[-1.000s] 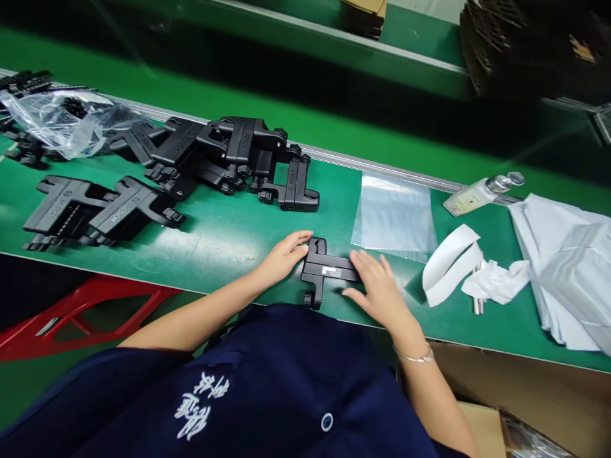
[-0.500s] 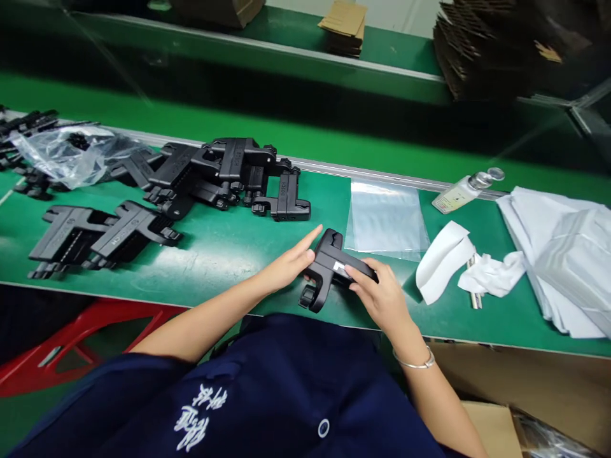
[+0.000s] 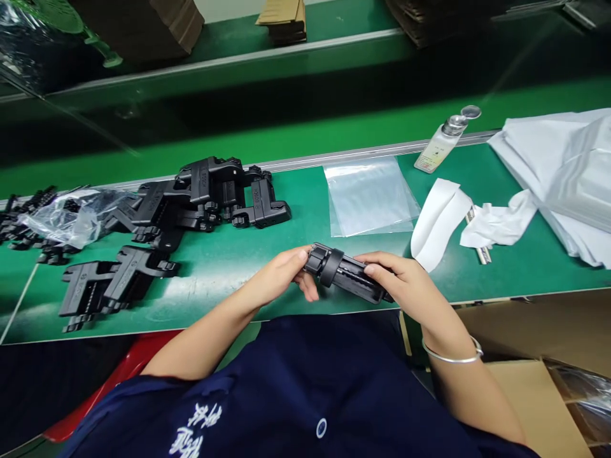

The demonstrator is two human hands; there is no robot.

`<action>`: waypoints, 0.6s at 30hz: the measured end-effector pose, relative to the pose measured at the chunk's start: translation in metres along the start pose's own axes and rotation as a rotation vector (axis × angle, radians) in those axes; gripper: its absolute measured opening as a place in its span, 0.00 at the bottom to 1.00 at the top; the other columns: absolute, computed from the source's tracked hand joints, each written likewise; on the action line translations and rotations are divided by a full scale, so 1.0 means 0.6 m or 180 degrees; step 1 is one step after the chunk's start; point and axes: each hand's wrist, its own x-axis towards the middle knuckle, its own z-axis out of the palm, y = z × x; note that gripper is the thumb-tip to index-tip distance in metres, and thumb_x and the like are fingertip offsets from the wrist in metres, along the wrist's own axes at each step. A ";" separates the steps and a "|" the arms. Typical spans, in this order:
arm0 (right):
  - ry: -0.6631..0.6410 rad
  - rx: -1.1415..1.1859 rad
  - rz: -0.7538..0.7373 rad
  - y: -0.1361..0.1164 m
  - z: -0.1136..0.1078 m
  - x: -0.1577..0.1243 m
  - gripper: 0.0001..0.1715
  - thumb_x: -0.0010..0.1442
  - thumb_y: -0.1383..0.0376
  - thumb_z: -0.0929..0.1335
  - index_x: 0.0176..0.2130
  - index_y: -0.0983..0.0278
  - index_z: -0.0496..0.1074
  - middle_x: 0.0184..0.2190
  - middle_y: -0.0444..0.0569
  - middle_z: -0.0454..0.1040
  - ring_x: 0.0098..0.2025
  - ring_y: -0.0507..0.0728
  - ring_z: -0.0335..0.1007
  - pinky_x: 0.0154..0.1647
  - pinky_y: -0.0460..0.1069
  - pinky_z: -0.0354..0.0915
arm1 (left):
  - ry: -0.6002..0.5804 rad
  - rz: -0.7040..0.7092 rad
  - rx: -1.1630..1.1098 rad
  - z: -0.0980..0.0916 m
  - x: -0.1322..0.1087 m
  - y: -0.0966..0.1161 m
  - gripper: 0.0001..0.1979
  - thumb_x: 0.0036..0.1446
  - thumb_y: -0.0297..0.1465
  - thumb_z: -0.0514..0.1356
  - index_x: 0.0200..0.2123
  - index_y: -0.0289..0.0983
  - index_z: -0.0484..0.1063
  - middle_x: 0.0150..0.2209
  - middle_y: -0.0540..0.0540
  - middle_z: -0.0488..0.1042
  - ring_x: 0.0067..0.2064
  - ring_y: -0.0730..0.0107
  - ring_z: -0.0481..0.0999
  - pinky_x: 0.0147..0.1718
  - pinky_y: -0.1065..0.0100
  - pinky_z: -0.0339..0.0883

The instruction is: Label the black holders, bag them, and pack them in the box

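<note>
A black plastic device (image 3: 351, 277) is held in both hands above the front edge of the green table, its slotted narrow side facing up. My left hand (image 3: 286, 270) grips its knobbed left end between thumb and fingers. Around its right end my right hand (image 3: 394, 273) is closed, thumb on top. Similar black devices (image 3: 203, 181) lie in a pile at the back left, and two more (image 3: 131, 273) rest nearer the front edge. Behind the held device lie clear plastic bags (image 3: 370, 197).
A bottle (image 3: 436, 149) with a metal top stands at the back right. Nearby are a curled white strip (image 3: 436, 222), crumpled white paper (image 3: 501, 219) and a stack of white sheets (image 3: 534, 152). Cartons (image 3: 534, 394) sit below the table; a shelf edge (image 3: 238, 57) crosses the back.
The held device has been turned, so its slotted side and strap-like band now face up and its white label is out of sight. The camera view has shifted too.
</note>
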 end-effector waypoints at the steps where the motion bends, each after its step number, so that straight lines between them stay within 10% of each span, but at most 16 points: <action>1: -0.0027 0.0041 -0.0002 0.005 -0.002 0.001 0.16 0.65 0.57 0.64 0.45 0.58 0.79 0.45 0.46 0.80 0.46 0.58 0.76 0.42 0.49 0.70 | -0.0011 -0.0044 -0.0001 0.002 0.001 -0.001 0.30 0.62 0.49 0.54 0.55 0.29 0.68 0.22 0.42 0.79 0.24 0.62 0.79 0.28 0.65 0.72; 9: -0.0172 0.0226 0.0020 0.027 -0.013 0.001 0.18 0.65 0.56 0.65 0.45 0.60 0.79 0.42 0.48 0.81 0.45 0.60 0.76 0.43 0.51 0.71 | -0.0036 -0.0183 0.0045 0.013 0.009 -0.012 0.26 0.61 0.53 0.53 0.39 0.34 0.71 0.23 0.43 0.79 0.24 0.64 0.79 0.27 0.68 0.72; 18: 0.0103 0.0191 0.0024 0.036 -0.021 -0.017 0.18 0.65 0.55 0.65 0.46 0.60 0.78 0.44 0.48 0.80 0.44 0.59 0.76 0.41 0.50 0.71 | 0.0310 0.0410 0.1018 0.000 0.059 0.006 0.42 0.61 0.60 0.43 0.55 0.27 0.68 0.21 0.45 0.76 0.25 0.62 0.78 0.29 0.65 0.71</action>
